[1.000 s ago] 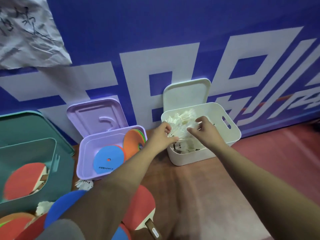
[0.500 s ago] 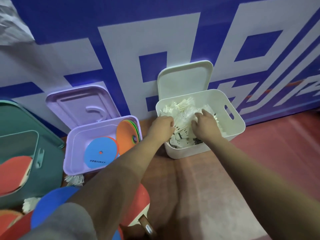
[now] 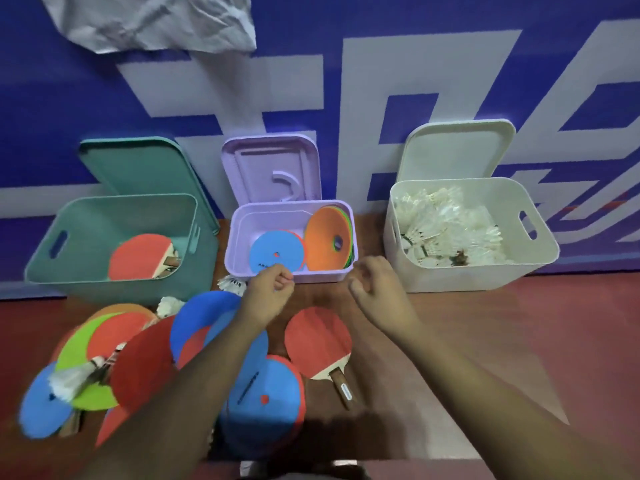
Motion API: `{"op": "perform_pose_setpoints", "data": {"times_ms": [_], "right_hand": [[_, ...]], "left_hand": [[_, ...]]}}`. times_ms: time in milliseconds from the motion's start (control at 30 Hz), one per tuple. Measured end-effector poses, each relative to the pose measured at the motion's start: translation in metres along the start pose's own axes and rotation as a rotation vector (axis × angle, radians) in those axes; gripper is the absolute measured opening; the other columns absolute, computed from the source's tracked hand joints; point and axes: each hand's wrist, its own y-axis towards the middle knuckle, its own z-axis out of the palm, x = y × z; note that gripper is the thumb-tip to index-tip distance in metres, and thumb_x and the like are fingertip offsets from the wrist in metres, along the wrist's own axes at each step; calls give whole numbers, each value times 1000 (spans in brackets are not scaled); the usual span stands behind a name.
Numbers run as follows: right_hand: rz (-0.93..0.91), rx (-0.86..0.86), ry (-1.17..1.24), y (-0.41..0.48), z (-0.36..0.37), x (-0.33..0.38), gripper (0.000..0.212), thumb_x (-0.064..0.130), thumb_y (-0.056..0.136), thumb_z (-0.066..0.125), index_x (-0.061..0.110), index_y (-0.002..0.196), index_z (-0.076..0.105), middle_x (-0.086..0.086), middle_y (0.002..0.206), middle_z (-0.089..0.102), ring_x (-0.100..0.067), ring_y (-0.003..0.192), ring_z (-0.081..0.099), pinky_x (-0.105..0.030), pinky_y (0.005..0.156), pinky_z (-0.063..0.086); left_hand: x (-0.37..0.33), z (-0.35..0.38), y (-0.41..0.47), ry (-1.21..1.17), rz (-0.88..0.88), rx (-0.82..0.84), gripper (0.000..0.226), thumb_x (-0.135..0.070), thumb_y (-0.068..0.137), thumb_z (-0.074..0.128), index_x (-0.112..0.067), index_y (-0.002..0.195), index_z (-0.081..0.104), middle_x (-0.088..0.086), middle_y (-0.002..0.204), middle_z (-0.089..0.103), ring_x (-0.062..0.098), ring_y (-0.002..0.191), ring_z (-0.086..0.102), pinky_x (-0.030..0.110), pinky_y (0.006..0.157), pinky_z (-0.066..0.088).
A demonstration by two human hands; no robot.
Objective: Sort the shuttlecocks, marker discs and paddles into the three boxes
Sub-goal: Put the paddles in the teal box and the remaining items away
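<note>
- Just in front of the purple box [image 3: 235, 251], the left hand [image 3: 268, 294] hovers with its fingers [image 3: 282, 277] clenched into a fist; nothing shows in its grasp.
- Beside it and apart from it, the right hand [image 3: 377, 289] hangs above the floor [image 3: 519, 341] between the purple box and the white box [image 3: 450, 275], fingers loosely curled and blurred, with nothing seen in them.
- Between the two forearms a red paddle [image 3: 317, 341] lies flat on the floor, handle pointing toward the person.
- Under the left forearm lies a blue marker disc [image 3: 270, 393], part of a pile of overlapping blue and green discs and red paddles spreading to the left; a shuttlecock [image 3: 74, 377] rests on top of that pile.
- Two loose shuttlecocks [image 3: 230, 283] lie near the purple box's front left corner.
- Inside the purple box a blue disc [image 3: 277, 252] lies flat, and an orange-fronted stack of discs [image 3: 325, 237] leans on the right wall.
- Filling the white box on the right is a heap of white shuttlecocks [image 3: 446, 230].
- On the left, the teal box [image 3: 204, 268] holds one paddle [image 3: 138, 258].
- Each box's lid stands behind it against a blue and white banner [image 3: 346, 46], where a crumpled sheet of paper [image 3: 156, 19] hangs.
</note>
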Motion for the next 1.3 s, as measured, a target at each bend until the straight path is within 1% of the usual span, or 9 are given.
{"op": "perform_pose_setpoints", "data": {"times_ms": [167, 300, 433, 600, 700, 800, 933, 1167, 1300], "right_hand": [[307, 307, -108, -35, 89, -14, 39, 21, 85, 63, 2, 118, 55, -16, 114, 59, -32, 109, 55, -35, 89, 43], [598, 492, -241, -68, 137, -43, 59, 37, 84, 67, -3, 124, 51, -21, 121, 61, -35, 117, 55, -34, 91, 42], [766, 524, -233, -96, 167, -65, 77, 45, 69, 73, 1, 126, 45, -22, 117, 61, -36, 111, 60, -37, 88, 49], [578, 309, -563, -100, 179, -26, 57, 39, 85, 57, 6, 129, 42, -19, 127, 44, -39, 118, 43, -44, 99, 36], [478, 390, -379, -93, 199, -4, 54, 51, 92, 46, 8, 124, 50, -16, 121, 53, -37, 115, 50, -44, 95, 42], [521, 465, -256, -93, 220, 2, 61, 60, 88, 44, 14, 126, 54, -14, 118, 58, -34, 115, 51, -41, 95, 46], [510, 314, -135, -87, 222, 10, 49, 55, 92, 49, 12, 111, 63, -15, 106, 64, -34, 109, 53, -37, 92, 43], [687, 194, 492, -57, 210, 49, 64, 71, 80, 59, 7, 84, 63, -6, 79, 74, -22, 79, 71, -40, 83, 56], [805, 179, 838, -45, 199, 71, 16, 17, 94, 58, 1, 92, 59, -17, 72, 63, -26, 60, 65, -39, 67, 59]], "left_hand": [[81, -14, -67, 81, -109, 24, 17, 1, 81, 58, -16, 80, 61, 3, 74, 63, 0, 62, 56, 23, 65, 43], [123, -5, -97, 289, -96, 207, 28, -15, 74, 59, -11, 100, 68, 10, 103, 63, 27, 102, 60, 34, 91, 46], [141, -3, -110, 537, -42, 284, 45, -28, 78, 60, -19, 123, 59, 7, 138, 47, 27, 135, 38, 35, 106, 32], [160, -2, -109, 785, 135, 331, 47, -18, 73, 66, -15, 119, 56, 13, 137, 47, 32, 125, 48, 41, 93, 44], [166, -1, -103, 864, 194, 285, 54, -10, 53, 75, -10, 105, 59, 14, 112, 56, 33, 96, 57, 39, 72, 52], [173, -3, -96, 854, 233, 323, 63, -19, 48, 79, -5, 106, 59, 18, 113, 56, 34, 95, 54, 40, 80, 53], [175, -14, -93, 781, 388, 237, 28, -22, 64, 55, -3, 83, 64, 16, 95, 67, 33, 81, 66, 35, 67, 59], [150, -38, -91, 540, 550, 27, 35, -21, 78, 41, -9, 97, 68, 4, 96, 69, 24, 83, 69, 31, 69, 58], [139, -39, -91, 430, 644, 99, 34, -19, 81, 43, -12, 108, 62, 3, 108, 67, 24, 93, 67, 36, 78, 58]]}}
